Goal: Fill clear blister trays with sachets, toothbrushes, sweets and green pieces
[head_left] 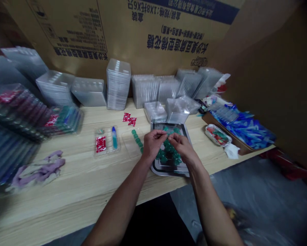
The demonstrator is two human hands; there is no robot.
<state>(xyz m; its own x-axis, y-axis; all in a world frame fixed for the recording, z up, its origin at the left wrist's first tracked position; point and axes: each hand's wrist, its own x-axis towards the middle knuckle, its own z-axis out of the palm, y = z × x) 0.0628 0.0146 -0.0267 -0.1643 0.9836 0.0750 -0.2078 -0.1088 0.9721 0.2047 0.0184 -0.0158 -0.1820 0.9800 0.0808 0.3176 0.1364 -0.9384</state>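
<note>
My left hand [153, 144] and my right hand [183, 147] hang over a steel tray [170, 172], their fingertips pinched close together above its far part. Anything held between the fingers is hidden. Heaped in the tray are small green square pieces [167, 150]. A line of similar green pieces [136, 137] runs across the table just left of my left hand, apparently in a clear blister tray. Further left lies a clear blister pack [106, 140] holding a red sachet and a blue-and-green stick.
Two red sachets [129, 119] lie beyond the hands on the light wood table [74, 177]. Stacks of clear plastic trays [119, 83] line the back against a cardboard box [153, 30]. Filled packs stand at left, purple cloth lies near them, and a box of blue items sits at right.
</note>
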